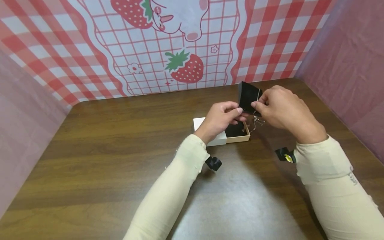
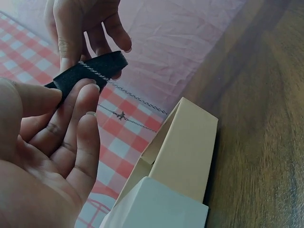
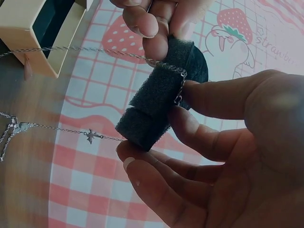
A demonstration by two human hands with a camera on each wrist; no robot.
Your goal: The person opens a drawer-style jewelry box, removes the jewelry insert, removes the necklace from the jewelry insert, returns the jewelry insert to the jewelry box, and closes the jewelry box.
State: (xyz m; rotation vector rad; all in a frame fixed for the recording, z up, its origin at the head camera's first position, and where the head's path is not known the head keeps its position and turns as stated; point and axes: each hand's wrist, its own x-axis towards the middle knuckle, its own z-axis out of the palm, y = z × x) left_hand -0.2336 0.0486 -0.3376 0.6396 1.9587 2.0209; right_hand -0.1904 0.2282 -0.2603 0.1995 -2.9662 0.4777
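Over the box, my left hand (image 1: 220, 116) pinches a black foam pad (image 1: 247, 95) between thumb and fingers. At the pad's right side, my right hand (image 1: 285, 108) pinches a silver chain necklace (image 3: 178, 99) between thumb and forefinger, its other fingertips at the foam's edge. In the right wrist view the chain crosses the foam, which has a slit in it. Small star-like charms (image 3: 90, 135) and a dangling pendant (image 3: 20, 127) hang along the chain. Below is a partly open box with a cream drawer (image 1: 238, 138) and a white sleeve (image 1: 217, 142).
The box stands on a brown wood-grain table (image 1: 120, 150). Behind it hangs a red checked strawberry cloth (image 1: 186, 70), with pinkish cloth (image 1: 354, 66) at the sides. Black straps (image 1: 213, 163) stick out at both wrists.
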